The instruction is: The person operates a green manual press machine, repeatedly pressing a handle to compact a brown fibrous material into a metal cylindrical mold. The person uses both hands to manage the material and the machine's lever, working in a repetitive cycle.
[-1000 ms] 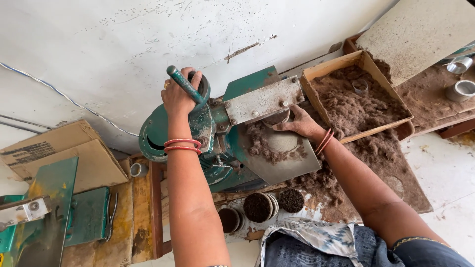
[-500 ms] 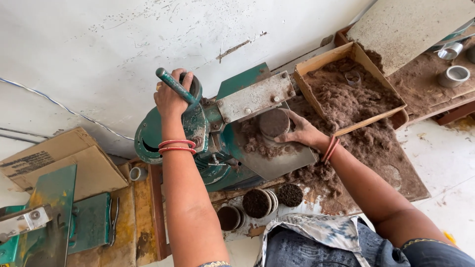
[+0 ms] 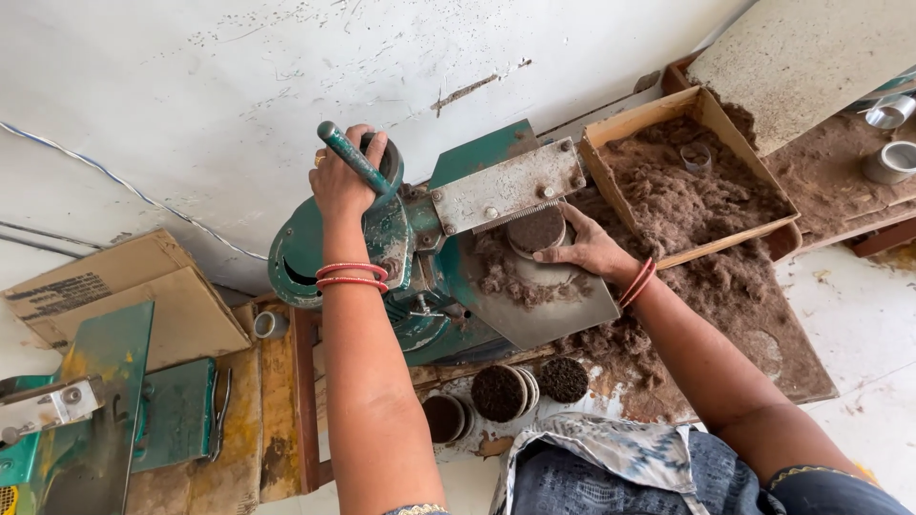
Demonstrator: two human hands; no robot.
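Note:
My left hand point(image 3: 342, 179) grips the green lever handle point(image 3: 355, 158) of a green hand-operated press machine point(image 3: 401, 253). My right hand point(image 3: 584, 250) rests on the machine's grey metal tray point(image 3: 553, 313), fingers around a round metal cup point(image 3: 536, 240) filled with brown fibrous powder, which sits under the grey metal plate point(image 3: 506, 186). Loose brown powder lies on the tray around the cup. Red bangles are on both wrists.
A cardboard box point(image 3: 687, 176) of brown powder stands right of the machine, with spilled powder on the board point(image 3: 725, 324) below. Filled round cups point(image 3: 501, 391) lie in front near my lap. Metal rings point(image 3: 892, 157) sit far right. Cardboard point(image 3: 114, 296) and another green machine point(image 3: 86, 420) are left.
My right hand has set a filled cup under the plate, replacing the emptier spot seen earlier. The view shifted slightly; my left hand stays on the lever.

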